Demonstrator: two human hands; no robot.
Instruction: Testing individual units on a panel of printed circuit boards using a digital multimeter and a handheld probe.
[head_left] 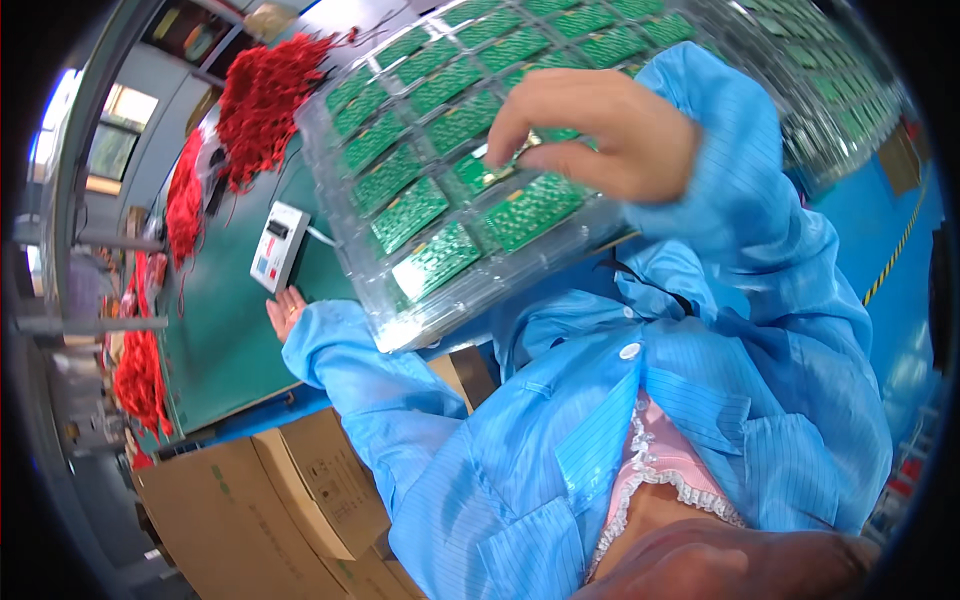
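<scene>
Green bench [230,330]; clear tray [345,150] holds circuit boards [410,212]; right hand [600,135] pinches one.

Bright even daylight, glare on clear tray [400,320], heavy fisheye-bent, dark rim.

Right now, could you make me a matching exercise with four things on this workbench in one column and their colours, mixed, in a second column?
Things:
1. circuit boards
2. wire bundles
3. cardboard boxes
4. small meter

Colours:
A. brown
B. white
C. green
D. red

Pairs: 1-C, 2-D, 3-A, 4-B
</scene>
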